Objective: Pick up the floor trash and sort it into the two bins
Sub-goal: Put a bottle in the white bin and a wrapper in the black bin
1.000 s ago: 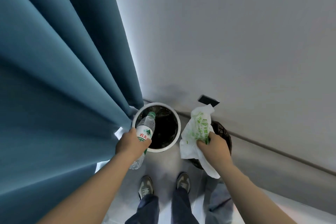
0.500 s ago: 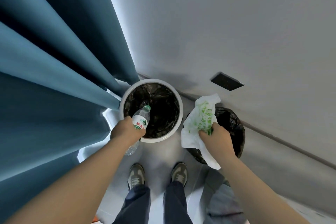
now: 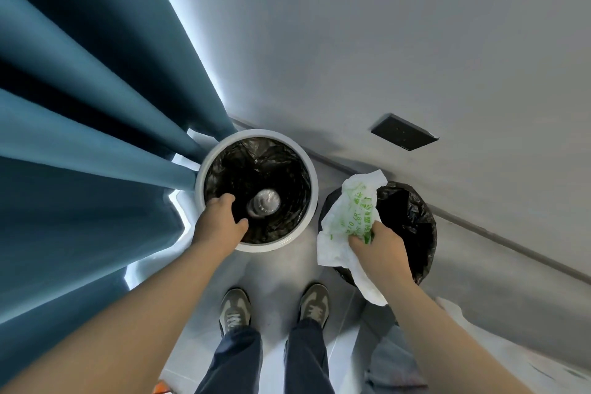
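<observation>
Floor: pale grey glossy floor [image 3: 275,269], smooth, meeting the wall at a skirting line.
White bin: round white plastic bin lined with a black bag [image 3: 315,189], upright by the wall.
Black bin: round bin draped in a crinkled black bag [image 3: 425,233], just right of the white bin.
Shoes: pair of grey-green lace-up shoes [image 3: 235,307], flat, on the side of the white bin away from the wall.
Curtain: blue fabric curtain [image 3: 96,185], hanging down just left of the white bin.

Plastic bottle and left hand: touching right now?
Apart. The head view shows the plastic bottle down inside the white bin, dark liner visible between it and the left hand.
</observation>
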